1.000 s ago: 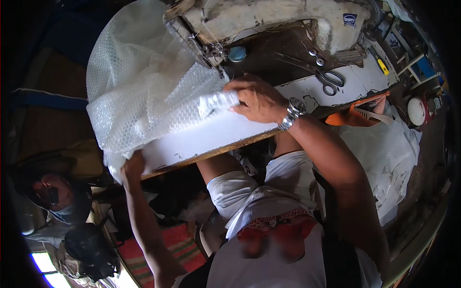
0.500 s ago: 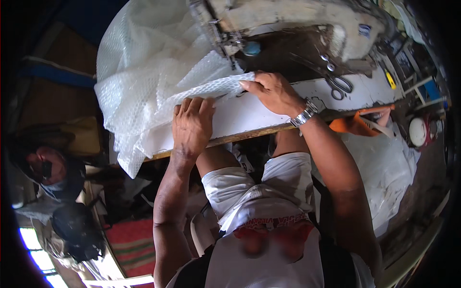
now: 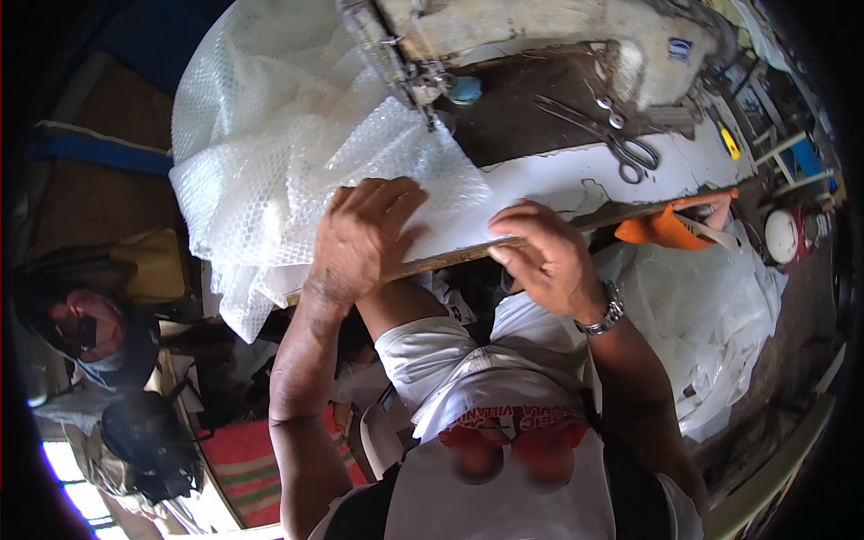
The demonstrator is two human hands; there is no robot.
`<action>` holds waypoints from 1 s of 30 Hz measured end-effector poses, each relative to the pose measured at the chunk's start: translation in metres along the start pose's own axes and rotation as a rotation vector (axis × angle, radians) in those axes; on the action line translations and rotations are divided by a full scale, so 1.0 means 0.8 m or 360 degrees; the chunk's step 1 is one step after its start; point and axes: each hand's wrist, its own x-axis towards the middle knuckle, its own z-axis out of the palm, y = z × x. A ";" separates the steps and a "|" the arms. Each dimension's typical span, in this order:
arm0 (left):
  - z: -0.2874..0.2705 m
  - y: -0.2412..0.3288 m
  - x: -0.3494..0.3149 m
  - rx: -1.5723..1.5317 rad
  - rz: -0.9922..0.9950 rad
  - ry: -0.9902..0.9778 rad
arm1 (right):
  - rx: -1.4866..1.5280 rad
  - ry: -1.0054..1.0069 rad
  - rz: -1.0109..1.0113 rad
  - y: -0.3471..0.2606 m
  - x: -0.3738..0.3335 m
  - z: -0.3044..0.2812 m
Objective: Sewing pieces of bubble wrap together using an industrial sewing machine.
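A large sheet of clear bubble wrap (image 3: 270,171) lies heaped on the left of the white tabletop (image 3: 531,180), with one corner spread flat beneath the sewing machine's (image 3: 531,31) needle end. My left hand (image 3: 364,236) is over the near edge of the wrap, fingers spread and thumb apart; whether it touches the plastic I cannot tell. At the table's front edge is my right hand (image 3: 551,261), its fingers bent and apart from the thumb, with nothing between them. A metal watch (image 3: 605,310) circles that wrist.
Black-handled scissors (image 3: 621,148) lie on the machine bed, with a small blue round piece (image 3: 465,89) near the needle. A yellow-handled tool (image 3: 728,141) rests at the right. Orange material (image 3: 666,229) hangs at the front edge, above clear plastic sheeting (image 3: 711,315).
My right hand has let go of the bubble wrap's edge and come back toward me. The wrap's corner has dropped flat on the table. My left hand's fingers have spread.
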 end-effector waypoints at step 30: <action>0.021 -0.007 0.038 -0.0180 0.0225 -0.0110 | -0.1146 -0.0237 -0.0290 -0.016 0.032 0.229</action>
